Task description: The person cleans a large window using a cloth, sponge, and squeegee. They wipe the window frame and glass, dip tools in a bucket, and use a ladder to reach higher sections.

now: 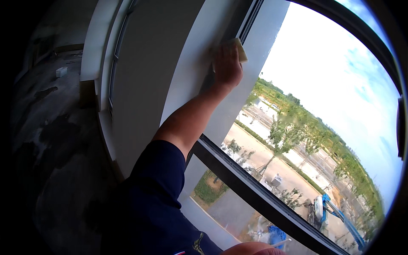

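Note:
My left arm, in a short dark blue sleeve (157, 174), reaches up along the window. My left hand (229, 68) is closed round a pale yellow sponge (241, 50), whose edge shows past the fingers. The sponge is against the dark window frame (250, 21) at its upper left side, beside the white reveal. At the bottom edge, a rounded part of my right hand (255, 248) shows; its fingers are mostly out of sight. A thin white stick (282, 243) shows beside it, and I cannot make out whether the hand holds it.
A dark crossbar (263, 202) divides the large upper pane from a lower one. Through the glass are trees, paving and a blue-armed lift machine (335, 210). To the left stand a grey wall (148, 72) and another window. A white bucket (61, 72) sits on the stained floor.

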The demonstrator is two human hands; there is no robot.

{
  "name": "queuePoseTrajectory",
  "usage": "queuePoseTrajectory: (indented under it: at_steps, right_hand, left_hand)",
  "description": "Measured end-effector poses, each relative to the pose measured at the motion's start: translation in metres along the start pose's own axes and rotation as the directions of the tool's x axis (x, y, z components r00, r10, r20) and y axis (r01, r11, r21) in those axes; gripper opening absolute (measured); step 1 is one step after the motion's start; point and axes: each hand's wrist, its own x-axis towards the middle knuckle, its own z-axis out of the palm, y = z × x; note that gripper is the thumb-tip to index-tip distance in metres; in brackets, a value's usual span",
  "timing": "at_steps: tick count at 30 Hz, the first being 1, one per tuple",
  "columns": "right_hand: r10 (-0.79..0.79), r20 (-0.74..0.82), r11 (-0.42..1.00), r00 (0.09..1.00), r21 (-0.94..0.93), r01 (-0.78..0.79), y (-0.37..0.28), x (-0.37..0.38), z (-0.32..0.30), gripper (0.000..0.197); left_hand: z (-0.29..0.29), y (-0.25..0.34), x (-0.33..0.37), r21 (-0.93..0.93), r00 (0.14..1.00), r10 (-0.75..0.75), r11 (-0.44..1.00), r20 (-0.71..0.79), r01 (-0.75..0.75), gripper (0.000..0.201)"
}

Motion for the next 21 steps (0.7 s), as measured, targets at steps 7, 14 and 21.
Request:
queuePoseTrajectory:
  at_steps: [7, 14, 21]
  right_hand:
    - [-0.737, -0.163, 0.607, 0.656, -0.586, 0.537, -0.095, 0.035, -0.07, 0.022]
    - [-0.944, -0.008, 0.208, 0.329, -0.788, 0.58, -0.188, 0.083, -0.1, 0.016]
    - [-0.916, 0.032, 0.215, 0.401, -0.804, 0.554, -0.174, 0.106, -0.094, 0.019]
  left_hand:
    - [0.046, -0.016, 0.138, -0.053, 0.98, 0.182, 0.981, -0.076, -0.186, 0.039]
    - [0.058, 0.007, 0.234, 0.085, 0.973, 0.05, 0.994, 0.225, -0.071, 0.049]
    - [0.072, -0.005, 0.301, -0.315, 0.972, 0.198, 0.937, 0.125, -0.151, 0.031]
